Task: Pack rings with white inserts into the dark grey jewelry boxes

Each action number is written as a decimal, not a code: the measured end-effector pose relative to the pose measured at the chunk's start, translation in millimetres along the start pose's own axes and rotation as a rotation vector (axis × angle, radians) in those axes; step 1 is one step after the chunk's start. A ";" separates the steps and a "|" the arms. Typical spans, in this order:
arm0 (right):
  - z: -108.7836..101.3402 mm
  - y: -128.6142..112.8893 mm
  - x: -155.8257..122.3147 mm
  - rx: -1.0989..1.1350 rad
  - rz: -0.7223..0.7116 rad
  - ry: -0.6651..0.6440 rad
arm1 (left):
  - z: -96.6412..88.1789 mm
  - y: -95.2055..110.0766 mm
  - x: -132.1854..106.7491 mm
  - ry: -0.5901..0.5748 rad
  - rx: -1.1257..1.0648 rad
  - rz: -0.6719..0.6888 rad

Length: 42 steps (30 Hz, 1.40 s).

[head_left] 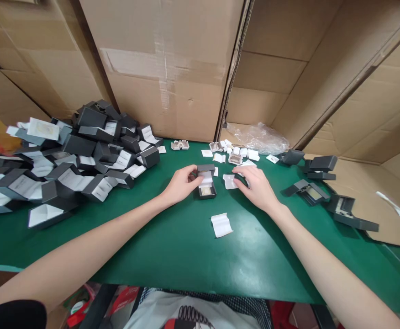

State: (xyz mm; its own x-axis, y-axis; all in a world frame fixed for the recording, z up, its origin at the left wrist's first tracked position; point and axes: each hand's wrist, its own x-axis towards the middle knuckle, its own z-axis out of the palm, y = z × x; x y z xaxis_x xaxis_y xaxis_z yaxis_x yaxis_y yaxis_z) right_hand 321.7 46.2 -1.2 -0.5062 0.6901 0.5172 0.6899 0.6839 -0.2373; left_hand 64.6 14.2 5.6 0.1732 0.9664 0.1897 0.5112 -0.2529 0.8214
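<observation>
My left hand [182, 185] grips a small dark box [207, 192] by its left side, thumb on the edge. The box stands with its lid up, showing a white lining and a pale insert in the base. To the right, my right hand [257, 186] hovers low with thumb and fingers curved and apart. A creased white paper slip [229, 182] lies by its fingertips; whether they touch it I cannot tell. Nearer to me a second creased paper slip [221, 225] rests flat on the green table [172, 246].
A large heap of open dark boxes [80, 146] fills the left. Small white pieces and a clear plastic holder [235, 158] lie beyond my hands. Several dark boxes [349, 212] sit at right. Crumpled clear plastic [261, 139] and tall cardboard boxes [165, 68] line the back.
</observation>
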 end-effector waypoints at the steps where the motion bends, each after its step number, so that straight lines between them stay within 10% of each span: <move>1: 0.5 2.2 0.3 -0.018 0.023 0.019 | 0.1 0.1 -0.1 -0.002 -0.001 0.008; 9: 15.7 25.8 6.7 -0.132 0.063 -0.132 | 0.8 5.9 -1.2 -0.023 0.041 -0.001; 18: 5.3 9.0 7.8 -0.089 0.046 0.077 | 1.3 -2.6 -0.9 -0.029 0.044 0.022; 27: 8.5 11.5 3.9 -0.037 0.219 -0.007 | 0.9 1.0 -1.4 -0.031 0.037 0.021; 35: -3.9 1.3 8.3 0.977 0.630 0.173 | 0.4 3.4 -1.9 -0.023 0.033 0.005; 42: -17.9 1.6 10.3 1.525 0.714 0.052 | 0.6 4.5 -1.9 -0.041 0.031 0.005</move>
State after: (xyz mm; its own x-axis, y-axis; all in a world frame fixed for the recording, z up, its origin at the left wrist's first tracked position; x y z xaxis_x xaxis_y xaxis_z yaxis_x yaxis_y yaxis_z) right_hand 326.9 50.2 18.4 -0.2974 0.9546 -0.0200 -0.3530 -0.1294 -0.9266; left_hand 67.1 11.2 8.6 0.2102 0.9626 0.1710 0.5360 -0.2597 0.8033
